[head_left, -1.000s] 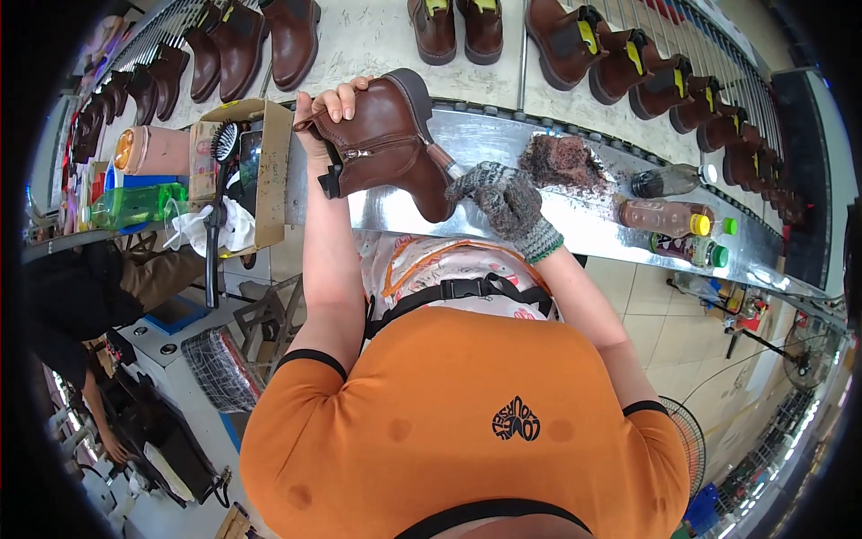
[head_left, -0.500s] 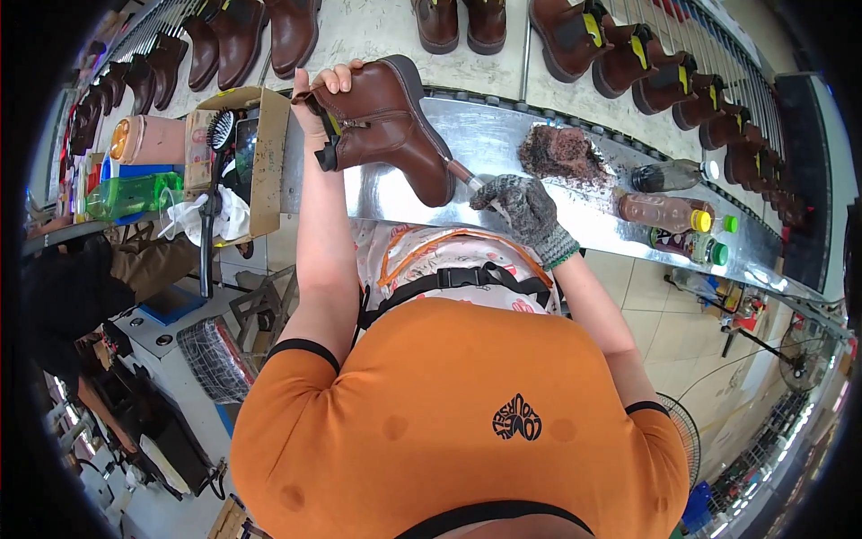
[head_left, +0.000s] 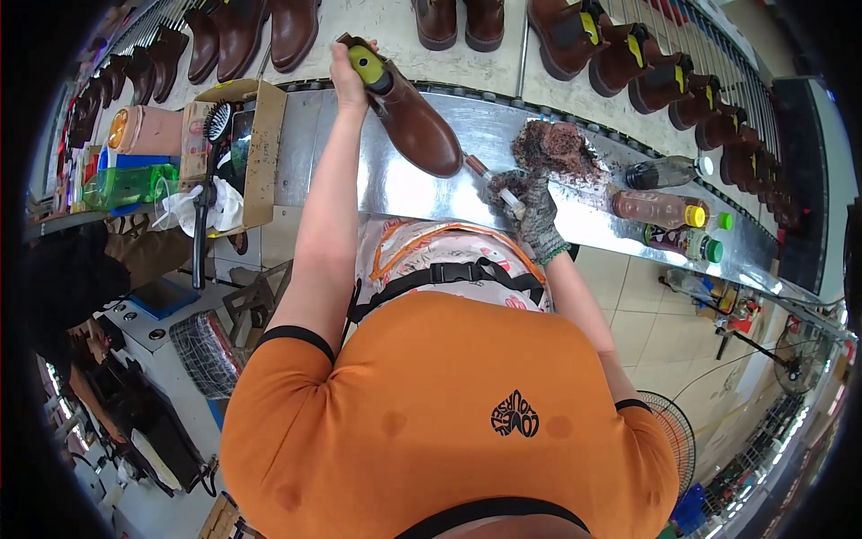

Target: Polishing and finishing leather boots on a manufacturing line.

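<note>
A single fisheye view from the person's head looks steeply down, close over their orange shirt (head_left: 449,413). The metal workbench (head_left: 431,180) curves across at twelve o'clock, with floor filling the rim from three to nine o'clock.

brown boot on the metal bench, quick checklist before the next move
1. Left hand grips the brown boot at its top: ok.
2. Boot's toe down on the metal bench: ok.
3. Gloved right hand holds a small brush: ok.
4. Brush bristles loaded: cannot tell.
5. Dark stained rag beside the right hand: ok.
6. Bottles clear of the hands: ok.
</note>
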Demonstrator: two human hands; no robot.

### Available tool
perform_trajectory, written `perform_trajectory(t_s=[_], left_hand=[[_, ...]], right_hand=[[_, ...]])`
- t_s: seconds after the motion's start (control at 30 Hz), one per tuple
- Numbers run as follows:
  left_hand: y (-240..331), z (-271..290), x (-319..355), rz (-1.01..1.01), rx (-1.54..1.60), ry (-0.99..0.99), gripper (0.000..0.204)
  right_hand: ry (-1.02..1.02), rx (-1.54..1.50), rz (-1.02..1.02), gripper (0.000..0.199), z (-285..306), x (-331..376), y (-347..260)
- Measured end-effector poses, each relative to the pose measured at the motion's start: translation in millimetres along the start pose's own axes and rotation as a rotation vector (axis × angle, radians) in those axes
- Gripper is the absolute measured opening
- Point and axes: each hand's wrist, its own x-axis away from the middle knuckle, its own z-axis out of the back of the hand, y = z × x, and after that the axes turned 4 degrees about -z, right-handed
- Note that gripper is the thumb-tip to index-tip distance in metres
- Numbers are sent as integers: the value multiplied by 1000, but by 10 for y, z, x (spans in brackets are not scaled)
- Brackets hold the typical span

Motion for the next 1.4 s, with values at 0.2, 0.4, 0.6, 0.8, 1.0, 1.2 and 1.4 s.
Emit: perform_trajectory(t_s=[0.2,0.4,0.6,0.8,1.0,1.2,1.4], left_hand=[[54,246,-26,-208,-689,-154,69],[418,201,186,-295,-875,-153,71],[525,412,488,-258,-1034,-104,79],[834,382,1005,-200,-1055,-56,67],[1306,21,1585,168,-1054,-116,63],[1266,-23,1839,549,-543,-203,71],[1040,-150,2014,944,-96,-167,58]], right_hand=[[50,-67,-22,78,15,101,-95],[203,-7,11,79,-101,215,-330],[222,58,80,67,-89,169,-301],[220,297,233,59,-20,87,-231],[222,637,381,63,5,111,-245],[97,681,381,18,-126,280,-451],[33,904,433,16,-51,465,-515]])
